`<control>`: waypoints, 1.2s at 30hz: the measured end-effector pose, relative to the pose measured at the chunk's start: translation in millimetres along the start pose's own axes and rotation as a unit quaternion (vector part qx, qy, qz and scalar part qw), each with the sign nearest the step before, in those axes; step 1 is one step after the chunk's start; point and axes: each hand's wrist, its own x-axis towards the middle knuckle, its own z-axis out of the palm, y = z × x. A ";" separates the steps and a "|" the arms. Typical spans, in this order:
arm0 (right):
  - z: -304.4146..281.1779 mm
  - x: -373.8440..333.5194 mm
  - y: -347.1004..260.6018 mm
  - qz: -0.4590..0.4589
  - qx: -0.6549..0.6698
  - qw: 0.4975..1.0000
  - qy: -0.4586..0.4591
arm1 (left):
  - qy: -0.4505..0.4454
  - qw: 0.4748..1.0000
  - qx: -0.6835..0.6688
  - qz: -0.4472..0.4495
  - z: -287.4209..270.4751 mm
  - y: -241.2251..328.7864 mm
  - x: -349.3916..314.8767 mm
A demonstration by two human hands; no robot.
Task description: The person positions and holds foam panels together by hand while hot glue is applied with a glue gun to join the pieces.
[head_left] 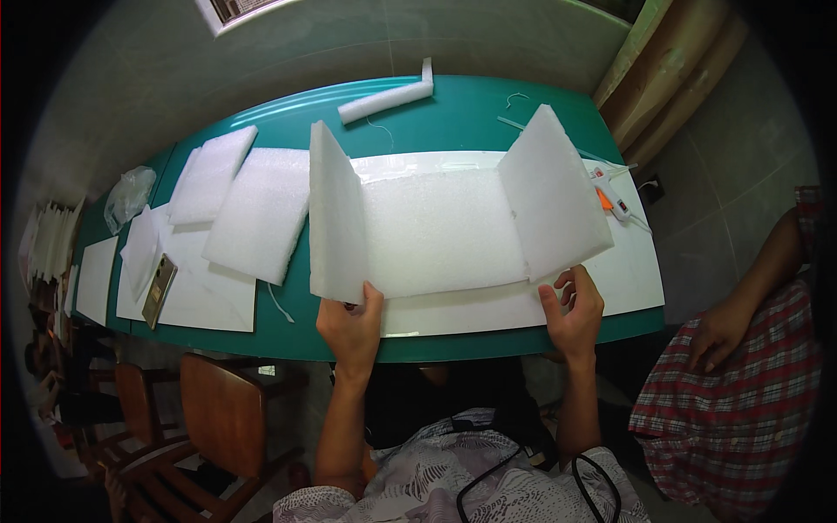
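Observation:
A white foam piece (pixel 445 231) stands before me like a tray, with a flat base and two raised side panels. Its left panel (pixel 336 209) is close to upright, while the right panel (pixel 558 192) leans outward. My left hand (pixel 349 336) grips the near left corner, thumb on the inner side and fingers mostly hidden behind the foam. By the near right corner is my right hand (pixel 575 314), its fingers curled but apart from the thumb, with nothing seen between them; whether it touches the foam I cannot tell. Beneath the foam lies a glossy white board (pixel 632 288).
A white glue gun (pixel 615 196) with an orange trigger rests at the right. Foam sheets (pixel 257 205), a phone (pixel 159 292) and a plastic bag (pixel 131 199) lie left on the green table (pixel 471 105). An L-shaped foam strip (pixel 384 102) sits behind. Someone in plaid (pixel 732 375) is at right.

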 end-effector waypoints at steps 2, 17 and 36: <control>-6.3 3.7 11.5 -0.007 0.016 1.000 -0.005 | 0.005 0.999 0.023 0.025 3.6 -7.1 0.4; -5.6 183.1 187.4 0.082 -0.208 0.971 -0.080 | 0.017 1.000 0.011 -0.001 25.1 -17.2 5.2; -77.7 163.4 144.9 0.268 0.094 0.931 -0.229 | -0.016 1.000 0.021 0.008 15.7 -16.6 3.3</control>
